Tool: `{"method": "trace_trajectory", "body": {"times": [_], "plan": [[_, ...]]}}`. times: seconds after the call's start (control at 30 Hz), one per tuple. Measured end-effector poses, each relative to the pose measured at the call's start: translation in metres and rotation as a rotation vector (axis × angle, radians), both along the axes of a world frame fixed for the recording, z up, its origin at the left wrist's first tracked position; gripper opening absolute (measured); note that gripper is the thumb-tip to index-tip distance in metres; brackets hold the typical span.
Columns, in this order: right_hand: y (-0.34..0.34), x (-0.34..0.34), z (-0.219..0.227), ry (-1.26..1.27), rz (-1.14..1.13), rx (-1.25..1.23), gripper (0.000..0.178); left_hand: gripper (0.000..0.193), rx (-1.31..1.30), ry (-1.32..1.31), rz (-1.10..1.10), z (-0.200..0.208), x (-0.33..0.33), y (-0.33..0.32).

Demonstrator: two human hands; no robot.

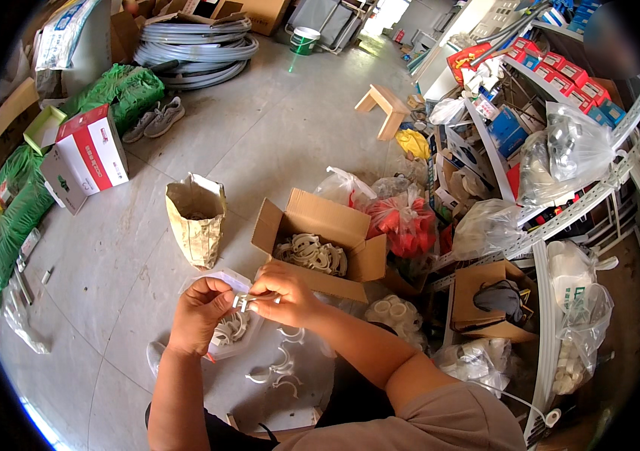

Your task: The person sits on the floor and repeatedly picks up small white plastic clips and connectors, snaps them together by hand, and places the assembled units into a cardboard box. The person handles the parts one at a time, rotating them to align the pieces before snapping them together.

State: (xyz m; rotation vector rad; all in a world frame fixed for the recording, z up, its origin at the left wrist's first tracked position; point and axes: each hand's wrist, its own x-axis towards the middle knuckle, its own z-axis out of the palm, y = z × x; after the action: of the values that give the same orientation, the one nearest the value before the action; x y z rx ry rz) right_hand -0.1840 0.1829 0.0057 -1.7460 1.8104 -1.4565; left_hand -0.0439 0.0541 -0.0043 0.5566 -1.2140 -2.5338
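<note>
My left hand point(201, 314) and my right hand point(288, 289) meet in front of me, both closed. Between their fingertips they pinch a small white plastic pipe clip point(242, 301), partly covered by the fingers. Right below the hands is a clear plastic tub point(252, 337) with white curved clip pieces point(231, 328) inside. Several loose curved clip pieces point(283, 361) lie on a grey surface to the right of the tub. Beyond my right hand, an open cardboard box point(329, 210) holds a heap of similar white clips point(311, 254).
An open brown paper bag point(198, 237) stands beyond my left hand. Bags of red parts point(409, 224) and white rings point(396, 316) sit right of the box. Loaded metal shelving point(549, 323) lines the right side. A wooden stool point(384, 109) and pipe coils point(196, 49) are farther off.
</note>
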Motion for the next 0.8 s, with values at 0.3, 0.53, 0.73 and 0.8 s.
{"method": "trace_trajectory", "body": {"times": [0.3, 0.53, 0.73, 0.8], "plan": [[0.007, 0.003, -0.010, -1.212, 0.230, 0.242, 0.015, 0.006, -0.238, 0.202, 0.050, 0.004, 0.001, 0.012], [0.005, 0.007, -0.015, -1.495, 0.339, 0.188, 0.014, 0.012, -0.419, 0.280, 0.166, 0.006, 0.001, 0.018], [0.005, 0.004, -0.005, -0.709, 0.083, 0.234, 0.009, 0.015, -0.115, 0.076, 0.095, 0.006, -0.001, 0.006], [0.005, 0.004, 0.001, -0.313, 0.030, 0.144, 0.010, 0.014, -0.045, -0.011, 0.056, 0.007, 0.001, 0.003]]}}
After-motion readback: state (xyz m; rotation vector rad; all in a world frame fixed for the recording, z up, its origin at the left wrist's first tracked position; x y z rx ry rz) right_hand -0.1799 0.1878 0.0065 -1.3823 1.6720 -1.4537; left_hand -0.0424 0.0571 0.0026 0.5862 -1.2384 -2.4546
